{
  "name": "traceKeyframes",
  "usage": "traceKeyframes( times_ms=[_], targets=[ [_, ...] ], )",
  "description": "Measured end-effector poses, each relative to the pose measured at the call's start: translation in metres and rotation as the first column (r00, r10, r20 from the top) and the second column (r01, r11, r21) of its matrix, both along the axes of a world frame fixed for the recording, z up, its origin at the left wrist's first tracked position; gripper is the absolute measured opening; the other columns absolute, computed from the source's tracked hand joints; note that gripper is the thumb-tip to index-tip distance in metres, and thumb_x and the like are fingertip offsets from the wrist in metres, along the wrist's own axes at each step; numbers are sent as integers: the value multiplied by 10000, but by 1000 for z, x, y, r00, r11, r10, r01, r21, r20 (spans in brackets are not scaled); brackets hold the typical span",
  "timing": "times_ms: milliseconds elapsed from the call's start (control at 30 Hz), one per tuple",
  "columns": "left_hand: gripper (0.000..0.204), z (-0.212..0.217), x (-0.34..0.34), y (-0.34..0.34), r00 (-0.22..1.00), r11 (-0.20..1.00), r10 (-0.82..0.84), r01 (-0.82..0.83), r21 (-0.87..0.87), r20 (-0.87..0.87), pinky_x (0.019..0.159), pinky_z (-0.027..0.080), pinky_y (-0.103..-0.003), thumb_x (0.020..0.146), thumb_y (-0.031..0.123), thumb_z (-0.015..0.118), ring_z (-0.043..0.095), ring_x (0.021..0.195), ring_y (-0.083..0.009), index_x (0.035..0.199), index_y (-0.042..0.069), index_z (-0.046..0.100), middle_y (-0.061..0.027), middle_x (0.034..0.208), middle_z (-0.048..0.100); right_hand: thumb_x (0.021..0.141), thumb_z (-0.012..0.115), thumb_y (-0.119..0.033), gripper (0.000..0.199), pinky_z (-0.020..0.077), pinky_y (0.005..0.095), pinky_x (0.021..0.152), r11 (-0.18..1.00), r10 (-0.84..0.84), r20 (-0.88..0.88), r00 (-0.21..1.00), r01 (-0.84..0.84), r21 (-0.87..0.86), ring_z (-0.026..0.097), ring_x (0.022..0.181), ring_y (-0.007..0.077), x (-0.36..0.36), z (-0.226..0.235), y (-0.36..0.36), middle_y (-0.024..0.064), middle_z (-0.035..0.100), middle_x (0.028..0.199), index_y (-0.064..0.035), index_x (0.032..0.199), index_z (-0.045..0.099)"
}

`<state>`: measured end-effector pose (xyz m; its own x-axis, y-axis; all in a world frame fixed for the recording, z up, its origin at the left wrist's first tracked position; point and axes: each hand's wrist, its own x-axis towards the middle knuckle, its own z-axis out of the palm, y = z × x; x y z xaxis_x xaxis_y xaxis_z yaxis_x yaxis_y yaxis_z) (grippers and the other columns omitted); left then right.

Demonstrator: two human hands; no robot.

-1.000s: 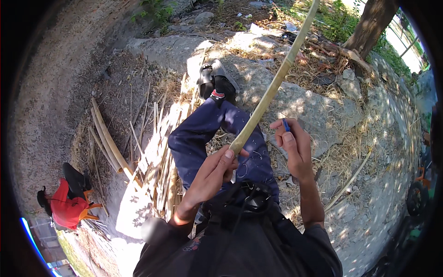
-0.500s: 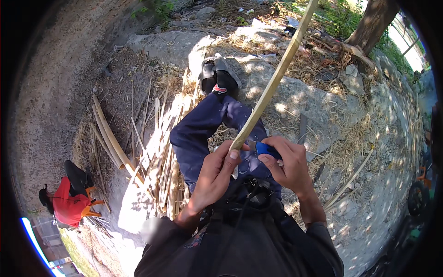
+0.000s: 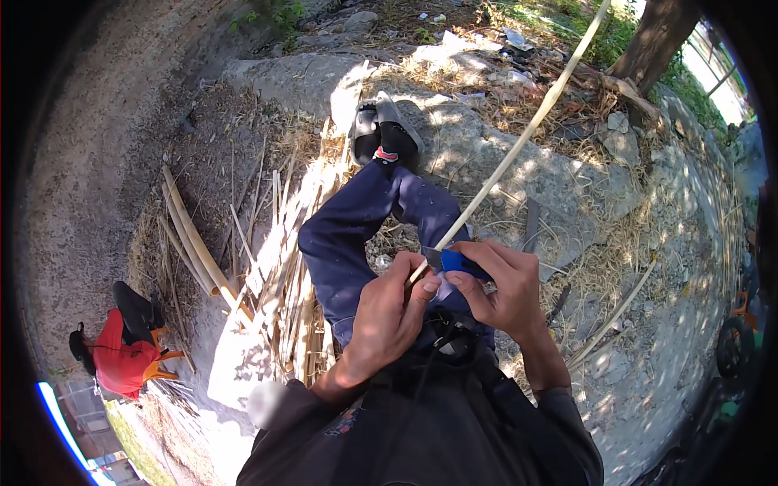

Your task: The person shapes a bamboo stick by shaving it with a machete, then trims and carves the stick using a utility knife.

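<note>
A long, pale strip that looks like split bamboo rises from my hands toward the upper right. My left hand is closed round its lower end, thumb on one side and fingers on the other. In my right hand is a blue-handled utility knife. Its short blade rests at the strip, just above my left fingers. The two hands are close together over my lap, almost touching. Part of the knife handle is hidden by my right fingers.
Several loose strips lie in a sunlit heap left of my legs. Beyond them are thicker curved pieces. A person in red sits at the far left. Rock and dry grass spread ahead, with a tree trunk at upper right.
The strip has swung to the right at its far end and turned, now showing a narrower face. My left hand has rolled slightly. The knife blade now meets the strip above my left fingers.
</note>
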<state>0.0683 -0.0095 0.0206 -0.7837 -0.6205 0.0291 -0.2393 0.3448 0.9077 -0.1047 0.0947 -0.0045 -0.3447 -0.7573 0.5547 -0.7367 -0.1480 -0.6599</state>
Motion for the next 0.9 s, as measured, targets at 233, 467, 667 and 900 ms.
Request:
traceKeyframes(
  times_ms=[233,467,667,900],
  targets=[
    [142,-13,-7,8,987,949,145,-119,-292,70,559,489,-487,1076,189,605,686,679,-417,1128,59,581,-165,749,672,898,820,-298,284,435,343,474,999,-45,-42,998,45,-5,584,500,204,3,5,-4,36,627,700,-68,1047,747],
    [89,-18,-12,7,975,907,209,-161,-390,82,525,465,-504,1076,175,597,668,638,-408,1110,93,581,-152,709,658,887,830,-269,275,459,340,493,988,-153,-60,986,153,-5,630,548,238,1,3,-7,53,662,737,-63,1055,759],
    [108,-22,-3,15,980,926,184,-145,-349,81,519,441,-502,1094,186,569,648,623,-420,1065,83,558,-156,664,610,893,838,-206,272,540,331,552,939,-316,58,947,321,-125,729,663,255,-23,32,6,123,736,846,-10,1056,743],
    [118,-15,-8,12,978,942,189,-157,-296,83,531,440,-505,1093,179,565,654,630,-421,1077,63,544,-167,664,609,899,826,-303,293,461,338,483,995,-101,3,995,101,12,628,529,229,5,12,3,44,658,719,-59,1041,746]
  ],
)
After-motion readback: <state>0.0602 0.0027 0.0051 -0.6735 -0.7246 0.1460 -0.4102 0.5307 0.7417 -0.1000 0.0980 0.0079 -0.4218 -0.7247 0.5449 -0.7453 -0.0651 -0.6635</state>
